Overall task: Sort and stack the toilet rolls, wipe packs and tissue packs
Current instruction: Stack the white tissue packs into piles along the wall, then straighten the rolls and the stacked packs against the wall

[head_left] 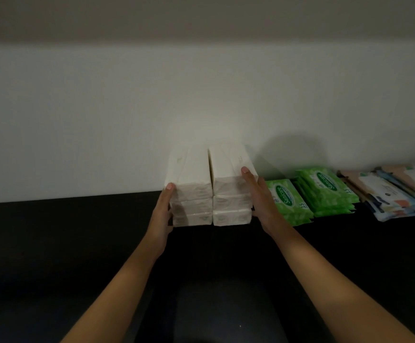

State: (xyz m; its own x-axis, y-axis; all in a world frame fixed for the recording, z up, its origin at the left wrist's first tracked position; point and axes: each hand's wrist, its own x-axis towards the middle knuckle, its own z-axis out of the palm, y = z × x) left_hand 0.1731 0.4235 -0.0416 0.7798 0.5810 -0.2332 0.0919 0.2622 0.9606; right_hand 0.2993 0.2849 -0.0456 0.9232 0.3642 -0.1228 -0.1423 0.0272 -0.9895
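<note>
Two side-by-side stacks of white tissue packs [208, 189], each three high, stand on the black table [65, 243] against the white wall. My left hand [161, 216] presses flat against the left side of the left stack. My right hand [260, 201] presses flat against the right side of the right stack, fingers straight. To the right lie two piles of green wipe packs [288, 201] [325, 189]. No toilet rolls are in sight.
At the far right edge sits a loose heap of pastel-printed packs [394, 191]. The white wall [127, 107] runs right behind all the piles. A dark rounded shape [226, 310] lies below my arms at the near edge.
</note>
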